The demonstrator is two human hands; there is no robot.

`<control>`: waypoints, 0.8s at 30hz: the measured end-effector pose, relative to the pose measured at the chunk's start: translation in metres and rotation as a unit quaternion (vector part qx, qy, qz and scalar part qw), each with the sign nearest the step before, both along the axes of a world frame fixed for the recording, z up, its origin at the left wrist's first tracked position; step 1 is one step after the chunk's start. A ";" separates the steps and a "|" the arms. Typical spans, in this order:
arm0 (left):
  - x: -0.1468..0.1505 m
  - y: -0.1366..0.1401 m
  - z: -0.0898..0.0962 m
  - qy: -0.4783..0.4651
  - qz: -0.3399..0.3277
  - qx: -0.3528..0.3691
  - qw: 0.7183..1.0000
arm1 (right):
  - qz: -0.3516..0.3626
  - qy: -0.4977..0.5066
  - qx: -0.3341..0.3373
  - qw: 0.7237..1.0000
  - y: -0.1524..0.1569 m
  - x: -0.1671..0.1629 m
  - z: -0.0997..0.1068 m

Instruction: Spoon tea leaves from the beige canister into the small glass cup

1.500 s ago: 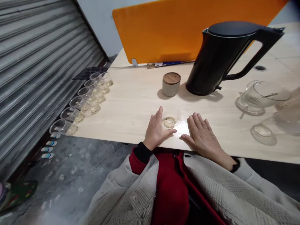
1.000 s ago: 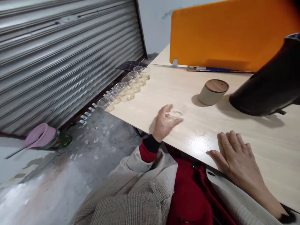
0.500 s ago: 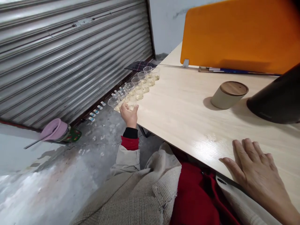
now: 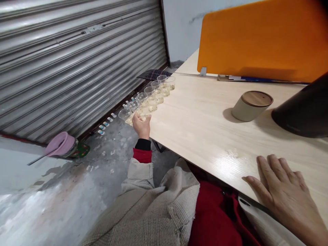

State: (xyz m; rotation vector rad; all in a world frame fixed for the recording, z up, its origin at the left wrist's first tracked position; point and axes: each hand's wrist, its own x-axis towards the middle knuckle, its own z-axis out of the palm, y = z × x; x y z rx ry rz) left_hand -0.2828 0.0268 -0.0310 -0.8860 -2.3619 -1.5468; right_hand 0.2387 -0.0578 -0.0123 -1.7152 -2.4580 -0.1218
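A small glass cup (image 4: 142, 116) sits at the table's (image 4: 205, 130) left edge, at the near end of a row of glass cups (image 4: 153, 92) that runs away toward one o'clock. The left hand (image 4: 141, 125) is curled around it, fingers closed on the glass. At four o'clock from that hand, well apart, the right hand (image 4: 284, 194) lies open and flat on the tabletop. A lidded ceramic jar (image 4: 252, 106) stands at two o'clock, just beside a black kettle (image 4: 304, 112). An orange divider (image 4: 261, 37) rises behind.
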 end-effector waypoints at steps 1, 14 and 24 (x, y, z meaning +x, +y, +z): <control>-0.001 0.000 0.000 0.001 -0.001 0.000 1.000 | -0.001 0.001 -0.001 1.000 0.000 0.000 -0.001; -0.006 0.003 0.002 0.003 -0.004 -0.014 1.000 | 0.008 0.014 0.008 1.000 -0.001 0.005 -0.009; -0.009 0.007 -0.001 0.004 -0.001 -0.011 1.000 | 0.014 0.015 0.003 1.000 0.001 0.007 -0.011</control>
